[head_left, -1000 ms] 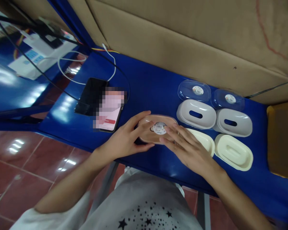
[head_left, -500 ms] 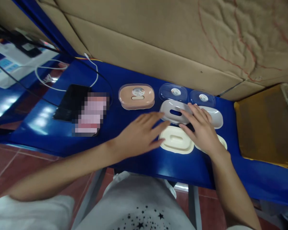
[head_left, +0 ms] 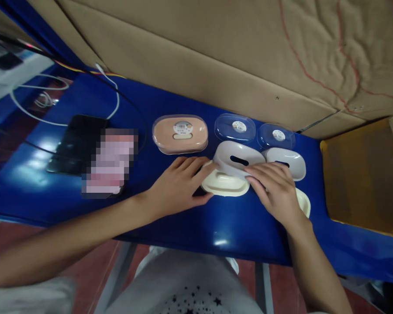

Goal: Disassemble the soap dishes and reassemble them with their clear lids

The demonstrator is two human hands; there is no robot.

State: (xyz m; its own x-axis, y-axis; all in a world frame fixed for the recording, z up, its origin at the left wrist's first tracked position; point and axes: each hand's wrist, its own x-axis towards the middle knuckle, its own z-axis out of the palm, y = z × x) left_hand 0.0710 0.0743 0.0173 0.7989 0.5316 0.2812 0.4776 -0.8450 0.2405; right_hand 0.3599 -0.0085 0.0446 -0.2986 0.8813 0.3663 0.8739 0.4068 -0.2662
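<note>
My right hand (head_left: 273,187) pinches the front right edge of a white oval dish (head_left: 223,158) with a slot in its bottom. That dish is tilted, its near side over a cream oval tray (head_left: 225,186). At the tray's left end is my left hand (head_left: 180,183), its thumb and fingers closed around the end. A second white slotted dish (head_left: 296,168) lies beyond my right fingers, and a second cream tray (head_left: 304,205) is partly hidden behind my right wrist. Two clear oval lids, a left one (head_left: 227,131) and a right one (head_left: 265,138), lie behind, each with a round label.
A closed peach oval box (head_left: 198,131) with a clear lid sits to the left. Farther left are a black device (head_left: 68,144), a phone with a blurred screen (head_left: 111,161) and a white cable (head_left: 118,96). A cardboard box (head_left: 363,174) stands at the right on the blue table (head_left: 190,226).
My right hand has taken hold of the white dish and tilted it up. The cream tray has shifted left and back under it, with my left hand now at its end.
</note>
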